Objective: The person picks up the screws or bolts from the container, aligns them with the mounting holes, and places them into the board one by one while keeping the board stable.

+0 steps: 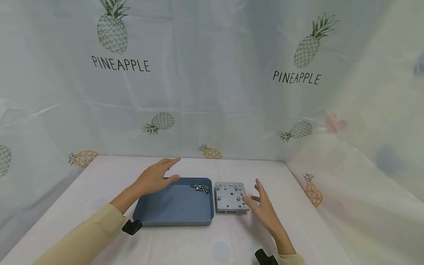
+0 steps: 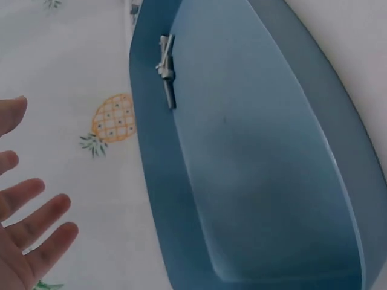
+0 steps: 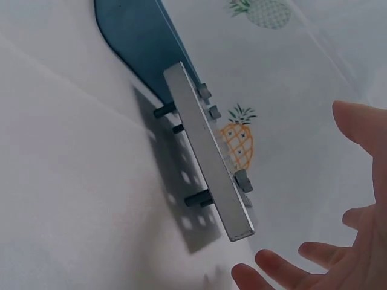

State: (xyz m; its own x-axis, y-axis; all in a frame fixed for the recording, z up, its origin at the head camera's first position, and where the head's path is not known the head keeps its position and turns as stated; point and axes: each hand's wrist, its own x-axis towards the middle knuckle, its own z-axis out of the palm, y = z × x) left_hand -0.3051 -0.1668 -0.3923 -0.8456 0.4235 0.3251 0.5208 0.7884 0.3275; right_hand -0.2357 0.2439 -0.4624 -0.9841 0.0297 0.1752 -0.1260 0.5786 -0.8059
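The drilled metal plate (image 1: 231,197) lies just left of the right hand (image 1: 263,209), clearly the nearer of the two; the thumb overlaps its right edge in the head view, but the right wrist view shows a gap. Its face is nearly square, with no marked long axis; bolts stick out above and below. The right hand is spread, gripping nothing. The left hand (image 1: 154,179) — fingers extended, also holding nothing — hovers over the far-left corner of the blue tray (image 1: 173,213). Loose screws (image 1: 202,188) lie at mixed angles in the tray's far-right corner. Tray and plate share a white-covered table (image 1: 185,244); a pineapple-print sheet (image 1: 212,81) hangs beyond its far edge.
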